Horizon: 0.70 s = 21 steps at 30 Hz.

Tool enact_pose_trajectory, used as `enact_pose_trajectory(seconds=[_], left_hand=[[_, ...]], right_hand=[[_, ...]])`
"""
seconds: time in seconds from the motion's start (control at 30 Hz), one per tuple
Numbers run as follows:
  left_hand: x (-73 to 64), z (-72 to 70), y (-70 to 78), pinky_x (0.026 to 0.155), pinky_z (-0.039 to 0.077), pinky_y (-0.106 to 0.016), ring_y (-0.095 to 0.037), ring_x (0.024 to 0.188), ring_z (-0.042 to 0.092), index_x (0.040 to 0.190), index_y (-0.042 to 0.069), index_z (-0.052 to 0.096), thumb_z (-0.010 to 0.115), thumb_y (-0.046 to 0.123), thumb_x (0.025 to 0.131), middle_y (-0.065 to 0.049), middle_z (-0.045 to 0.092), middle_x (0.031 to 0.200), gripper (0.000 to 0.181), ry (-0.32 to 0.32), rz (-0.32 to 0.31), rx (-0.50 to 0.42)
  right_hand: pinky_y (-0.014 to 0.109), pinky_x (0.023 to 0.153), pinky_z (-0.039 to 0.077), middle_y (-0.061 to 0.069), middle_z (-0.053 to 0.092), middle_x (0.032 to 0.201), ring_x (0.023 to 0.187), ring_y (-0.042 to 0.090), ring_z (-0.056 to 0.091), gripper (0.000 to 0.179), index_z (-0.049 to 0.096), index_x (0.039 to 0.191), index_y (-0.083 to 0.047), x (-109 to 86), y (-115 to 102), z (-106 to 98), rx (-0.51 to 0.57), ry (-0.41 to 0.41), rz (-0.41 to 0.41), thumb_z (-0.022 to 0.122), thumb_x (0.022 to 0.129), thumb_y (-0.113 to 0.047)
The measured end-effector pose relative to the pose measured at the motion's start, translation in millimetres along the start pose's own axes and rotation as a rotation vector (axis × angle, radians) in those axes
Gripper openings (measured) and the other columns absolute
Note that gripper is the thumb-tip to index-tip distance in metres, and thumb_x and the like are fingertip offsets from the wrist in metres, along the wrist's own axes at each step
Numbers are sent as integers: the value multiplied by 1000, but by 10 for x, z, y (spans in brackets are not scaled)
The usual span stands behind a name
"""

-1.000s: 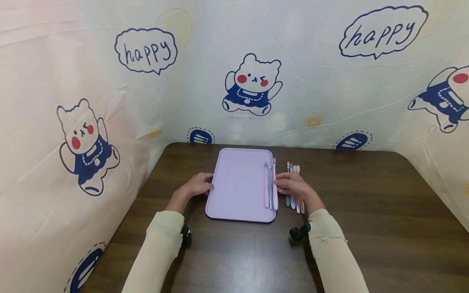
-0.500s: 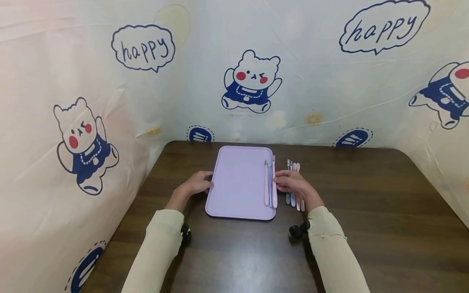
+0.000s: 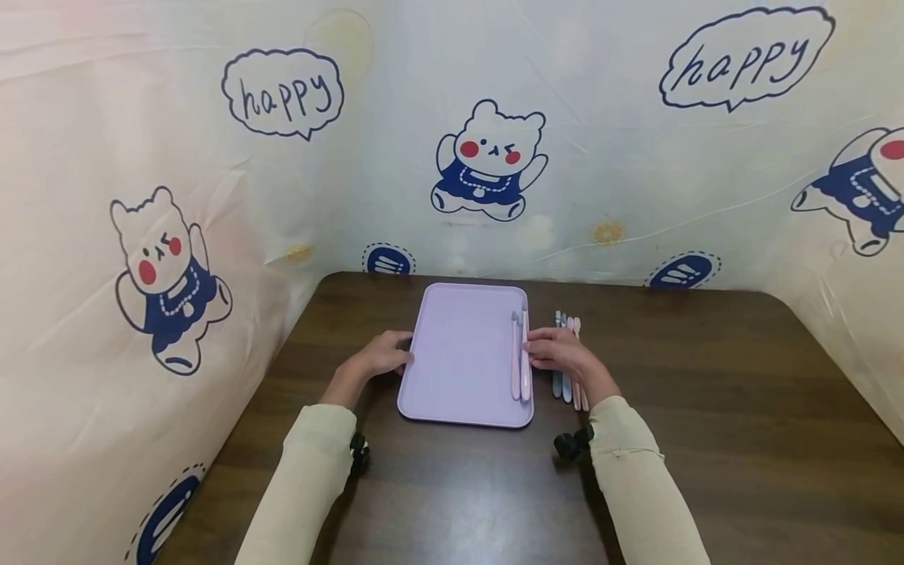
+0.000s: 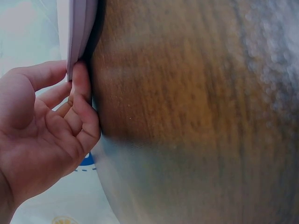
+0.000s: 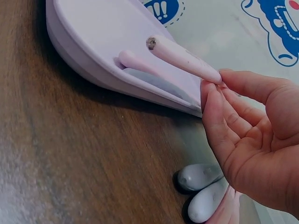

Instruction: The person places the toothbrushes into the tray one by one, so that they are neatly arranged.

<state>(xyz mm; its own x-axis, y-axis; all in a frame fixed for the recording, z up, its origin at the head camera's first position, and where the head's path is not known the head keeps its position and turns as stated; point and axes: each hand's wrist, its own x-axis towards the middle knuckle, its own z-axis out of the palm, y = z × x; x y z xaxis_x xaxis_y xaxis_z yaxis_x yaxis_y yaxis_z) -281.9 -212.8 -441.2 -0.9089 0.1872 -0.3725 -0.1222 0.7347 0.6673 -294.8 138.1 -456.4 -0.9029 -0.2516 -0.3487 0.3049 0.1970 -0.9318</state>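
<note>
My left hand [image 3: 381, 355] pinches the left edge of a lilac tray [image 3: 459, 353], its thumb at the top and fingers at the underside in the left wrist view. Between the thumb and fingers of my right hand [image 3: 568, 357] is a pink toothbrush [image 5: 187, 60], held over the tray's right rim with its handle end towards me. Under it, along that rim, lie another pink toothbrush [image 3: 515, 361] and a blue toothbrush [image 5: 161, 84]. In the head view the held brush mostly covers the blue one.
Right of the tray, several toothbrushes [image 3: 567, 384] in grey, blue and pink lie side by side, partly behind my right hand. All rests on a dark wooden table [image 3: 452, 486]. A printed curtain [image 3: 395, 157] surrounds the table's back and sides.
My right hand has shifted slightly left with the pink toothbrush, which now overlaps the blue toothbrush. The left hand keeps its place on the tray.
</note>
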Motion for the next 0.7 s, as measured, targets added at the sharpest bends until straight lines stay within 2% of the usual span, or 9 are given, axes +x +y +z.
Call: enact_pose_trajectory(seconds=[0.43, 0.7], left_hand=[[-3, 2, 7, 102, 54, -47, -25, 97, 67, 156, 6, 39, 55, 18, 98, -20, 60, 138, 61, 11, 8, 17], [-15, 15, 4, 105, 52, -48, -26, 99, 67, 156, 6, 39, 55, 19, 99, -20, 59, 140, 61, 11, 2, 12]], right_hand=[[17, 72, 57, -3, 64, 89, 78, 5, 63, 47, 51, 138, 9, 35, -62, 73, -19, -42, -12, 63, 98, -11], [18, 72, 57, -2, 66, 89, 79, 6, 64, 49, 49, 140, 8, 50, -91, 117, -43, -46, 1, 64, 98, -12]])
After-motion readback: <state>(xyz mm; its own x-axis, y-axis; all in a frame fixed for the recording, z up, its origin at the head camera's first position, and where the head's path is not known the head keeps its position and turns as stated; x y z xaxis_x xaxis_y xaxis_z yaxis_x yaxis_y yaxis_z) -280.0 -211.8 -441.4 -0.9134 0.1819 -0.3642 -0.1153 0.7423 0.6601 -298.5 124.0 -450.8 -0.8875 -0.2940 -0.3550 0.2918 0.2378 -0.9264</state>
